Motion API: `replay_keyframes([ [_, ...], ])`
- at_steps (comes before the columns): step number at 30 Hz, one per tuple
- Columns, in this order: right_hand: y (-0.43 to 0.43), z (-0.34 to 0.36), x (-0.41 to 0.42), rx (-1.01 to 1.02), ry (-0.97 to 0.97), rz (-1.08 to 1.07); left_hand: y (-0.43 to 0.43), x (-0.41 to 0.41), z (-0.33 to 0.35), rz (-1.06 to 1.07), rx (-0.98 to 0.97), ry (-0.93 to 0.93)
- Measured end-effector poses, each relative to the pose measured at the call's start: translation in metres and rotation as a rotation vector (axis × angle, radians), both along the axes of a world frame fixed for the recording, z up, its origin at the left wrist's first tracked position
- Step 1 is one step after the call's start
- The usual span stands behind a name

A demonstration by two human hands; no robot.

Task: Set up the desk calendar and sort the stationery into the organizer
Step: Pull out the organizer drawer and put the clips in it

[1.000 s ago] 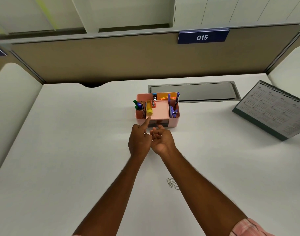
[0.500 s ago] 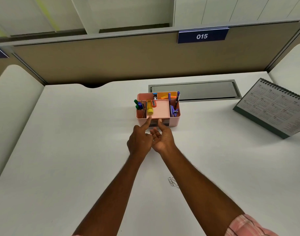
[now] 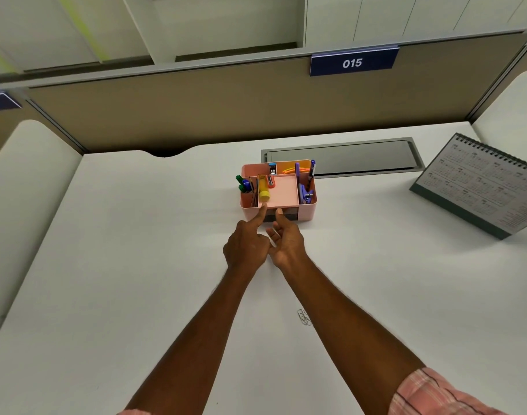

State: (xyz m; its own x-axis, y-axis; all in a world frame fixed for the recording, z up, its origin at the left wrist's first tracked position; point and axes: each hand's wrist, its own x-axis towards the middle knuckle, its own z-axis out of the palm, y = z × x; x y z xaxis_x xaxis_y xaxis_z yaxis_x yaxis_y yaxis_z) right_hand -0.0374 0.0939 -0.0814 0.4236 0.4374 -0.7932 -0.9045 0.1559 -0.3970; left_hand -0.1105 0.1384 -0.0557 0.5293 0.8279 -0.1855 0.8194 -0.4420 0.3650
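The pink organizer (image 3: 307, 209) stands mid-desk, holding green markers (image 3: 241, 182), a yellow glue stick (image 3: 264, 194), a purple clip (image 3: 306, 195) and pens (image 3: 312, 169). My left hand (image 3: 245, 247) points its straight index finger against the organizer's front edge, below the glue stick; its other fingers are curled. My right hand (image 3: 287, 245) lies beside it, thumb stretched to the dark drawer front (image 3: 289, 216), fingers loosely bent, holding nothing. The desk calendar (image 3: 480, 184) stands propped up at the far right. Paper clips (image 3: 304, 317) lie on the desk between my forearms.
A grey cable hatch (image 3: 346, 158) is set into the white desk (image 3: 136, 265) behind the organizer. A tan partition (image 3: 226, 115) with a blue "015" sign (image 3: 353, 62) closes the back. White side panels flank the desk.
Both hands have edged forward to the organizer. My right thumb has stretched out to the drawer front, and the dark drawer gap looks smaller.
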Motion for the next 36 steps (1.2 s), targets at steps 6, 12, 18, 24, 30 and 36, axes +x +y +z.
replay_keyframes([
  [6,0.001,0.007,0.005,0.007,0.057,0.01,-0.002,-0.001,0.0,-0.002,0.004,-0.008],
  [12,0.002,0.016,0.001,0.025,0.13,-0.065,-0.001,-0.001,0.002,-0.021,0.035,-0.018],
  [18,0.003,0.02,-0.003,0.055,0.113,-0.099,-0.001,-0.002,0.005,-0.043,0.045,0.013],
  [24,-0.001,0.013,-0.007,0.019,0.078,-0.008,-0.006,-0.002,0.005,-0.027,0.033,0.012],
  [30,-0.02,-0.003,-0.022,0.008,0.079,-0.009,-0.006,-0.003,0.01,-0.019,0.017,0.01],
  [36,-0.038,-0.01,-0.03,0.02,0.062,-0.028,-0.005,-0.004,0.009,-0.037,0.012,-0.016],
])
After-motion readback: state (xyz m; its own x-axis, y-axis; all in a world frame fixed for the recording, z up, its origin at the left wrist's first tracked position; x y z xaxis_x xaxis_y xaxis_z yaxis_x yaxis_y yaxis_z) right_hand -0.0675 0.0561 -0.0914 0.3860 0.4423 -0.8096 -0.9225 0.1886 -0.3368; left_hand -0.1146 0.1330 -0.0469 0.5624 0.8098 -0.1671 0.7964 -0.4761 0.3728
